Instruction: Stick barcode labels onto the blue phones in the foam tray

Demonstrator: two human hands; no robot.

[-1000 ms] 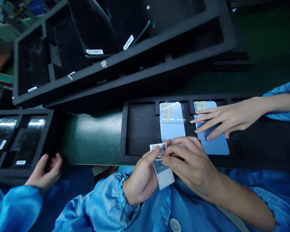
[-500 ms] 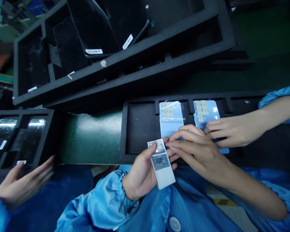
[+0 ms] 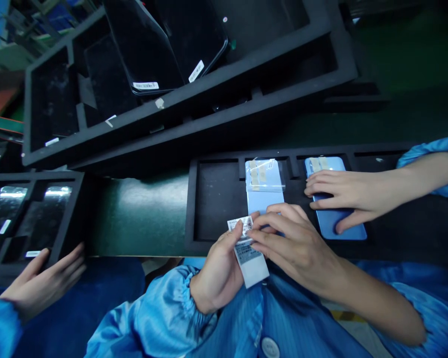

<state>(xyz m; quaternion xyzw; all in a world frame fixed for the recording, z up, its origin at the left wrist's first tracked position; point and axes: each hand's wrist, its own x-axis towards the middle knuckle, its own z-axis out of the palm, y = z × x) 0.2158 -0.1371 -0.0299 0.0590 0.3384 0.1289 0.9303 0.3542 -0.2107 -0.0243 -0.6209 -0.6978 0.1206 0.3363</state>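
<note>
My left hand [image 3: 217, 271] is closed on a strip of white printed labels [image 3: 256, 272], its thumb pressed over the upper part. My right hand [image 3: 296, 236] has its fingertips closed at the strip's right edge; they cover part of the print, and whether a label is lifting cannot be seen. Just behind my right hand lies a light blue phone back [image 3: 260, 200] with clear film and beige tape strips at its upper end, in a black foam tray [image 3: 213, 243]. My right hand hides its lower end.
At the right, another person's hand [image 3: 345, 194] rests on a second blue phone back [image 3: 341, 226]. At the left, another hand [image 3: 47, 283] touches a tray [image 3: 76, 199] of dark glossy panels. Stacked black trays [image 3: 205, 94] with dark phones [image 3: 149, 49] stand behind.
My right fingers have moved left and down onto the label strip. The co-worker's hand at the right has shifted up over the blue phone back, which now lies farther right and tilted.
</note>
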